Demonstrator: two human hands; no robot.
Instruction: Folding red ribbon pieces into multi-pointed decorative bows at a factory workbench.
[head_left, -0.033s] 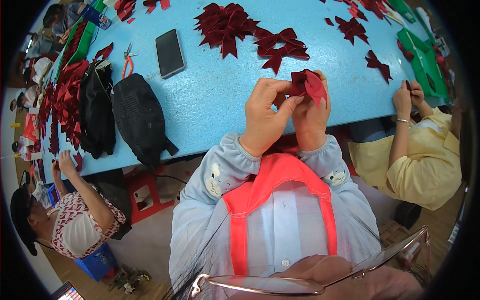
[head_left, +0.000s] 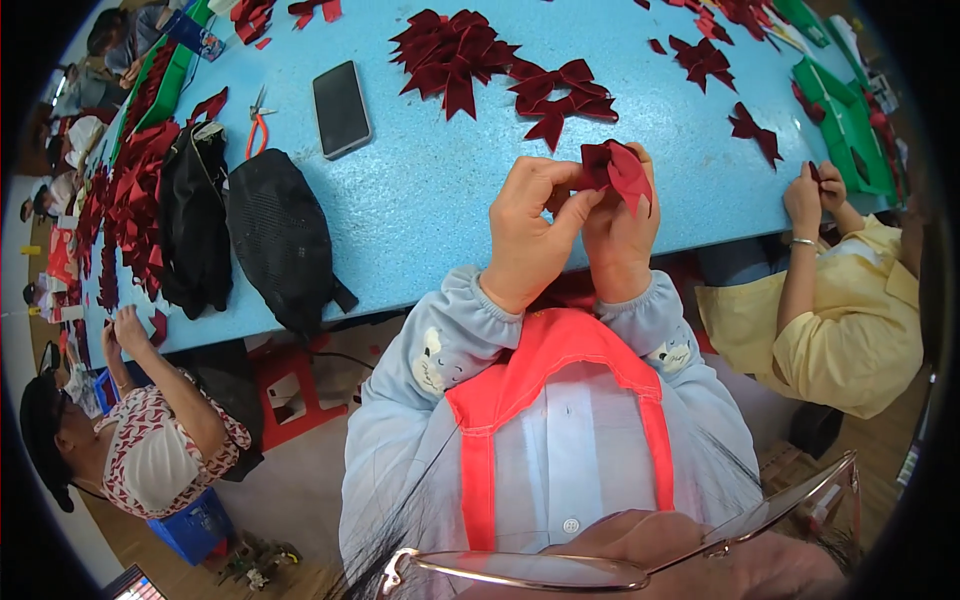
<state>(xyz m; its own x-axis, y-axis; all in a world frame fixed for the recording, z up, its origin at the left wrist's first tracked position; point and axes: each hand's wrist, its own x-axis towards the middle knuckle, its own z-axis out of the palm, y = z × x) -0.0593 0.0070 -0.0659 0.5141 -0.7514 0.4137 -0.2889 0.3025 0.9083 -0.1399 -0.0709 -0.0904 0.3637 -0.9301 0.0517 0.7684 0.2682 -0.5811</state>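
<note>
A dark red velvet ribbon bow [head_left: 622, 178] is held up between my two hands, just above the near edge of the blue table. My left hand [head_left: 537, 225] pinches the bow's left side with thumb and forefinger. Behind the bow, my right hand [head_left: 622, 235] grips it from the right, its fingers partly hidden by the ribbon. Beyond my hands lies a dark red bow [head_left: 567, 100] with trailing tails, beside a heap of similar bows [head_left: 450, 60].
A phone [head_left: 341, 110], orange-handled pliers [head_left: 258, 130] and two black bags [head_left: 280, 230] lie to the left, near piled red ribbon [head_left: 135, 200]. Loose bows [head_left: 755, 133] and a green tray [head_left: 845, 125] are at right. Co-workers sit on both sides of me.
</note>
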